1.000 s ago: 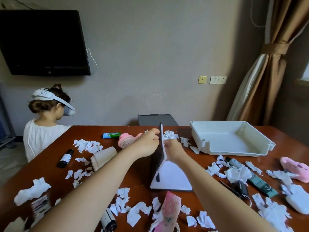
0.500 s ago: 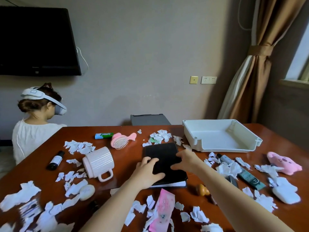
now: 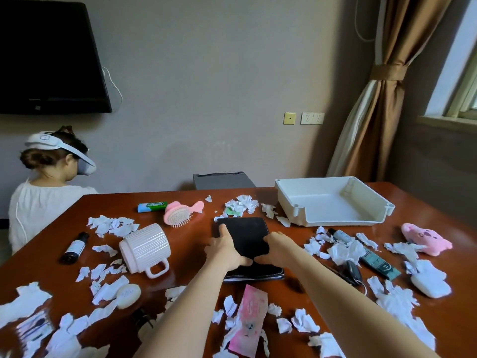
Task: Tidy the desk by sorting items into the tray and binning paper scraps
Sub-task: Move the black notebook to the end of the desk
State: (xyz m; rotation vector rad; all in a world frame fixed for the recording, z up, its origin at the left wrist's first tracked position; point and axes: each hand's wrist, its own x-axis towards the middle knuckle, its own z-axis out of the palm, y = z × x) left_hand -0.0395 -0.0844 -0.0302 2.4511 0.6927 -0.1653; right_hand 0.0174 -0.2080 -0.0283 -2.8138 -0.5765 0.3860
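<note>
- Notebook [image 3: 244, 235], black and shut, lies flat mid-table, long axis running from the near edge toward the far edge.
- Left hand [image 3: 227, 250] and right hand [image 3: 277, 248] press its near half, fingers curled around its side edges, gripping it.
- Tray [image 3: 333, 223] sits empty toward the far right corner, nearer the right hand.
- Scraps [image 3: 268, 210] dot the route between them; otherwise open.
</note>
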